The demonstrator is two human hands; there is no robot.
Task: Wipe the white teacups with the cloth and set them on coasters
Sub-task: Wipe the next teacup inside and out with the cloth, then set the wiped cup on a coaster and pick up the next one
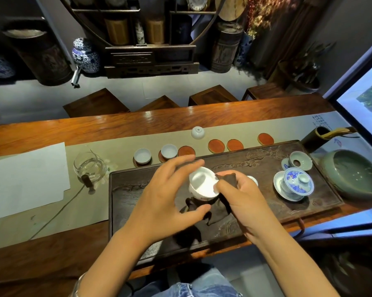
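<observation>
My left hand (170, 194) cradles a white teacup (202, 186) above the dark carved tea tray (266, 159). My right hand (245, 200) pinches a dark brown cloth (229, 177) against the cup's rim, and more cloth hangs beneath the cup. Two white teacups (142, 155) (169, 151) sit upright on coasters behind the tray. Another white teacup (197, 132) lies upside down on the runner further back. Empty red coasters (186, 151) (216, 145) (235, 145) (265, 139) line the tray's far edge. A further white cup (253, 180) peeks out behind my right hand.
A blue-and-white lidded gaiwan (296, 181) and a celadon strainer (299, 160) stand on the tray's right side. A green bowl (352, 174) sits right of the tray, a glass pitcher (90, 166) and white paper (24, 179) to its left. Wooden stools stand beyond the table.
</observation>
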